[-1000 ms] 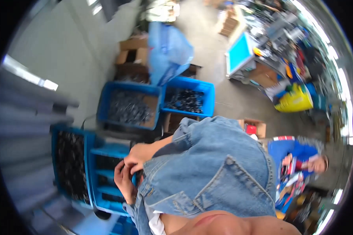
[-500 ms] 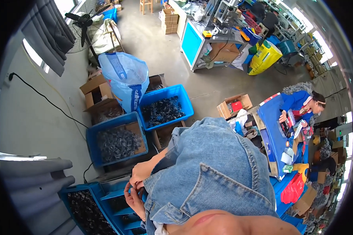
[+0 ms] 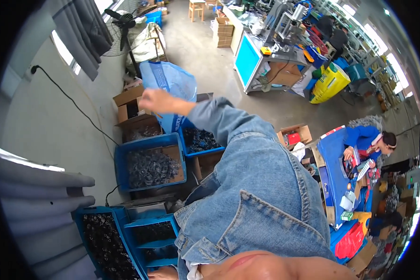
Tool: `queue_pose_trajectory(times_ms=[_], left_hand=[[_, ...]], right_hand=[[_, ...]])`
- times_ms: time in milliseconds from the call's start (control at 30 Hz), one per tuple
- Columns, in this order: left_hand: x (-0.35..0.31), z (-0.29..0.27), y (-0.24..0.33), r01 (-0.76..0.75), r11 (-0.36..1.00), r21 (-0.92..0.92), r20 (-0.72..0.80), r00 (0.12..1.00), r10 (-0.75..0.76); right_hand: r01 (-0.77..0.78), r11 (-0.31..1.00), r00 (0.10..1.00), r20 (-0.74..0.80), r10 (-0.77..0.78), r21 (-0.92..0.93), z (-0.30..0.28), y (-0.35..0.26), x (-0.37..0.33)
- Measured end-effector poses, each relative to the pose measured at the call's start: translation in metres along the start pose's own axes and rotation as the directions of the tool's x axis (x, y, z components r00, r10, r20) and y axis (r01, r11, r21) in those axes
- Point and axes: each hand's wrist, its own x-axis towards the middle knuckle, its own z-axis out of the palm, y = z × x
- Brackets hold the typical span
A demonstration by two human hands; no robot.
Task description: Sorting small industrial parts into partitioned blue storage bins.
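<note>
My right arm, in a denim sleeve, stretches out at the upper left. My right hand (image 3: pixel 161 101) hangs in the air in front of a large light-blue woven bag (image 3: pixel 181 84) and beside an open cardboard box (image 3: pixel 128 95). It is smeared by motion, so its fingers and anything in them cannot be made out. At the lower edge my left hand (image 3: pixel 163 274) shows only in part, by the near end of a blue divided bin (image 3: pixel 156 219) holding small dark parts; its fingers are mostly hidden. Beside that bin a long blue crate (image 3: pixel 74 217) holds many small black rings.
A blue tub (image 3: pixel 118 163) of clear-grey plastic pieces stands by the wall, another blue tub (image 3: pixel 221 148) of dark parts behind it. A standing fan (image 3: pixel 122 23) is at the far left. To the right, a person (image 3: pixel 366 140) in blue works at a blue table (image 3: pixel 329 154).
My hands were together by the divided bin. The right has swung up and away toward the bag; the left has dropped toward the lower edge. The view has shifted slightly.
</note>
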Motion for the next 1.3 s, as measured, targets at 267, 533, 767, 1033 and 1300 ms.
queue_pose_trajectory(times_ms=[267, 533, 767, 1033, 1300], left_hand=[[-0.075, 0.041, -0.070, 0.138, 0.952, -0.274, 0.568, 0.822, 0.044], [-0.020, -0.028, 0.039, 0.345, 0.933, 0.100, 0.658, 0.681, -0.323], [0.000, -0.074, 0.058, 0.585, 0.803, -0.116, 0.429, 0.759, -0.491], [0.007, -0.088, 0.067, 0.792, -0.091, -0.604, 0.641, 0.414, -0.647], [-0.019, -0.097, 0.060, 0.170, -0.767, -0.619, 0.715, 0.526, -0.460]], right_hand=[[0.275, 0.806, 0.504, 0.635, -0.585, 0.524, 0.176, -0.118, -0.184], [0.739, 0.519, -0.059, 0.808, -0.587, 0.431, 0.249, -0.164, -0.235], [0.687, 0.581, -0.062, 0.832, -0.551, 0.437, 0.260, -0.169, -0.214], [0.810, 0.327, -0.389, 0.863, -0.324, 0.487, 0.289, -0.179, -0.238], [0.775, 0.290, -0.360, 0.769, -0.529, 0.562, 0.299, -0.159, -0.254]])
